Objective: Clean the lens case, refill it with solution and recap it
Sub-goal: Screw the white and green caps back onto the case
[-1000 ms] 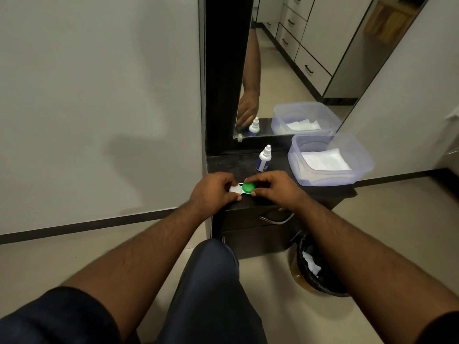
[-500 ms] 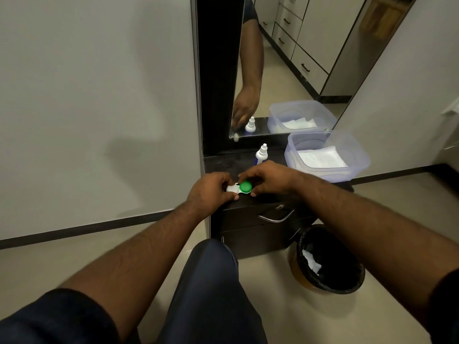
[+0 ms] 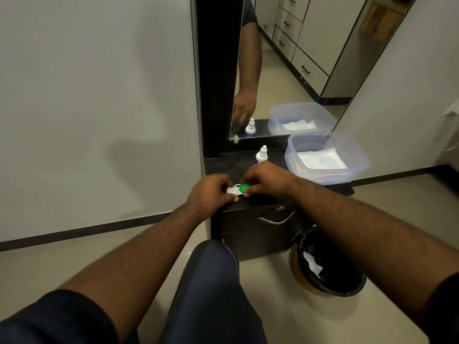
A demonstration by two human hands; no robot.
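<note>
A small lens case (image 3: 235, 190) with a white cap on its left well and a green cap (image 3: 244, 187) on its right well lies near the front edge of a dark cabinet top (image 3: 223, 166). My left hand (image 3: 211, 192) pinches the white side of the case. My right hand (image 3: 267, 178) has its fingertips closed around the green cap. A little white solution bottle (image 3: 261, 155) with a blue label stands upright just behind my right hand.
A clear plastic tub (image 3: 326, 158) holding white tissues sits at the right of the cabinet top. A mirror (image 3: 285, 70) rises behind. A black-lined bin (image 3: 330, 263) with crumpled tissue stands on the floor at the right. A drawer handle (image 3: 277, 219) is below.
My right hand has turned around the green cap, its wrist swinging up and left. More of the white cap shows by my left fingers. The head view has shifted slightly.
</note>
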